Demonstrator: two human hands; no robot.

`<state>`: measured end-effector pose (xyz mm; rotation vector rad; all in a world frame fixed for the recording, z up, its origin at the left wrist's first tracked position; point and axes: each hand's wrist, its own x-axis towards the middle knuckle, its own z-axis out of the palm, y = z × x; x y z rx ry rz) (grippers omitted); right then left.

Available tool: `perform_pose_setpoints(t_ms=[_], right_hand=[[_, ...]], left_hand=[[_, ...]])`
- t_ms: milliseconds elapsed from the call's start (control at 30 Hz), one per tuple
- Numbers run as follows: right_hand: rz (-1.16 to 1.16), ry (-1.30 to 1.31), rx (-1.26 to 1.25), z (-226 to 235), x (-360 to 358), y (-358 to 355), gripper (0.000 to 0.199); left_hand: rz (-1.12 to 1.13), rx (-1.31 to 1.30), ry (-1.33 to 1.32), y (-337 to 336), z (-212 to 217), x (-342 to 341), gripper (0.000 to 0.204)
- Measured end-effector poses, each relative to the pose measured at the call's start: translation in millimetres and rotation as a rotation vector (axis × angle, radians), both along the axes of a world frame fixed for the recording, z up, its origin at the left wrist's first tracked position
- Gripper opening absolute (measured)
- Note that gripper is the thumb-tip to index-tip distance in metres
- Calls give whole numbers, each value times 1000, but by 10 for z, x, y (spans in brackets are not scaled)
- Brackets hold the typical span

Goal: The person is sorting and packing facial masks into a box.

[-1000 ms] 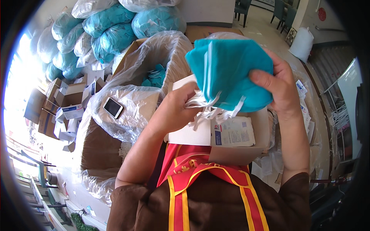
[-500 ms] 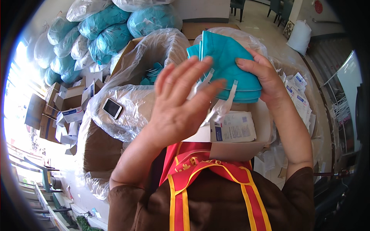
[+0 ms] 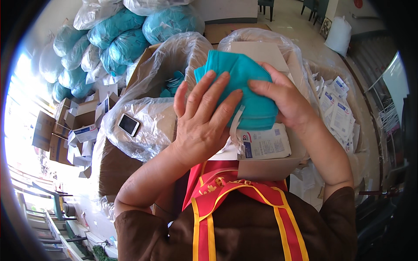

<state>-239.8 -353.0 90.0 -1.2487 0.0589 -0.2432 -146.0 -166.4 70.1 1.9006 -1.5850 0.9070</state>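
Note:
A stack of teal folded face masks is held up in front of me, above an open carton. My right hand grips the stack from its right side, thumb on the near face and fingers behind. Against the left part of the stack lies my left hand, its fingers spread and touching the masks. A white ear loop hangs from the lower left of the stack. Inside the carton below is a white printed packet.
Plastic-lined boxes stand ahead, the left one holding loose teal masks. A phone rests on plastic sheeting. White packets fill a box at right. Bags of masks are piled far left, above empty cartons.
The mask stack has come lower and slightly left with my right hand. My left hand has moved onto the stack's face. The carton's raised flap now shows behind it.

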Motion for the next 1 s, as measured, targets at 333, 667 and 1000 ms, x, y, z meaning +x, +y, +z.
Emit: perform_pose_setpoints(t_ms=[333,667,1000], right_hand=[[142,74,388,-169,-61,-64,51],[235,170,-476,-525,-125,302,37],[289,216,-133,-141,-467,260,24]], left_hand=[[-192,32,-77,-54,219,284,42],[-112,201,-43,-53,332,337,35],[-28,302,247,65,31,349,35]])
